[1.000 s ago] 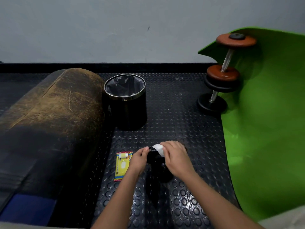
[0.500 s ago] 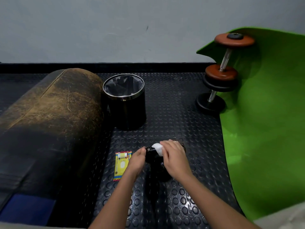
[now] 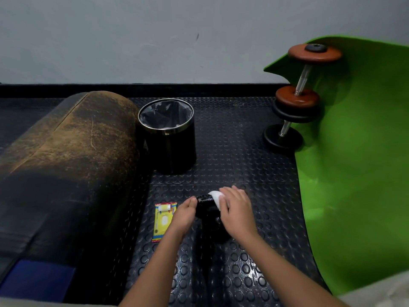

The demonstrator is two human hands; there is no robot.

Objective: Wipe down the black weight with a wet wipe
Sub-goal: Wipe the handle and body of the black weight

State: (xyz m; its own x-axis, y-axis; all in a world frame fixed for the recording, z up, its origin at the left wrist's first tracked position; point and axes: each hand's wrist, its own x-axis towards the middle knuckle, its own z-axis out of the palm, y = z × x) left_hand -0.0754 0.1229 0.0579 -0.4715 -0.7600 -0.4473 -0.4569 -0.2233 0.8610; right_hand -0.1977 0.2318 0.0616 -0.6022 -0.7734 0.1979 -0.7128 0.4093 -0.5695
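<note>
The black weight (image 3: 207,210) lies on the studded rubber floor between my hands, its near end in shadow. My left hand (image 3: 184,214) steadies its left side, thumb against the far end. My right hand (image 3: 238,210) lies over its right side and presses a white wet wipe (image 3: 215,196) onto the weight's top; only a corner of the wipe shows beyond my fingers. The yellow and red wipe packet (image 3: 163,220) lies flat just left of my left hand.
A black bin (image 3: 168,138) with a liner stands behind the weight. A worn brown bolster (image 3: 66,165) fills the left. A green mat (image 3: 358,165) curls up on the right, with a dumbbell (image 3: 296,96) of brown and black plates leaning against it.
My right hand has slid slightly right and back along the weight with the wipe. My left hand has kept its hold at the left side.
</note>
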